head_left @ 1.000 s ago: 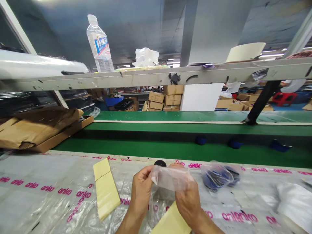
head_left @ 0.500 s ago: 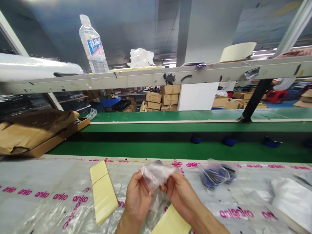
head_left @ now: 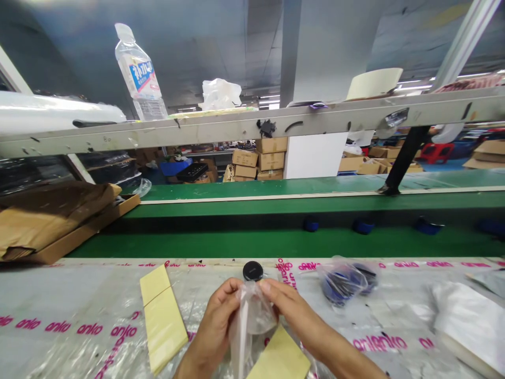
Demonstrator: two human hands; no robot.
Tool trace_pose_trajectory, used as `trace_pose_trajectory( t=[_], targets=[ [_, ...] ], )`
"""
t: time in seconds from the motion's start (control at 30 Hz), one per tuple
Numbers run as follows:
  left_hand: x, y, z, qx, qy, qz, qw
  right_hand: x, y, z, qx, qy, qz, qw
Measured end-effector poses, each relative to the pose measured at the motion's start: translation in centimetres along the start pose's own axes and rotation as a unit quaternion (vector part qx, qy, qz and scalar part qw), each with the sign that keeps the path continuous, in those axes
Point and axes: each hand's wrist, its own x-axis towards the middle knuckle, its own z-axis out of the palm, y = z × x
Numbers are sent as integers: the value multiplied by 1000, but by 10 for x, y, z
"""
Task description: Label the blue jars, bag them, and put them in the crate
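A clear plastic bag (head_left: 250,321) hangs between my two hands, its top edge pinched by both. My left hand (head_left: 219,321) grips it on the left side, fingers closed. On the right side, my right hand (head_left: 290,310) holds the same edge between thumb and fingers. Just beyond the fingertips a round black disc (head_left: 253,271) lies on the table. A yellow paper piece (head_left: 280,358) is under and beside the bag, near my right wrist. Further left lies a stack of yellow papers (head_left: 163,321).
A bag with blue and black items (head_left: 347,281) lies to the right, and white plastic bags (head_left: 469,321) beyond it. Blue items (head_left: 363,226) sit on the green conveyor (head_left: 236,242). A cardboard tray (head_left: 90,229) is at left; a bottle (head_left: 141,79) stands on the rail above.
The bag has gone from bunched up between my hands to hanging down from my fingers. The black disc, mostly hidden before, now shows fully. The view has shifted slightly right.
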Motion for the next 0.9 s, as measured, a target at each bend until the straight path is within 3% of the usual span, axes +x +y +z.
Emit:
trace_pose_trajectory(
  t=[0.17, 0.3, 0.4, 0.53, 0.7, 0.9],
  targets=[
    [6, 3, 3, 161, -3, 44, 986, 1, 3, 5, 108, -17, -6, 994],
    [11, -1, -3, 176, 9, 26, 984, 4, 2, 0, 279, 10, 8, 960],
    [12, -7, -9, 186, -20, -11, 982, 9, 3, -6, 314, 37, 42, 948],
    [10, -8, -14, 173, -55, -30, 983, 9, 5, -15, 242, -23, 68, 968],
    [4, 1, -10, 91, -47, -4, 995, -5, 0, -20, 75, -31, 97, 992],
    [13, 0, -6, 98, -38, 4, 994, -5, -17, -24, 5, -108, 99, 989]
  ],
)
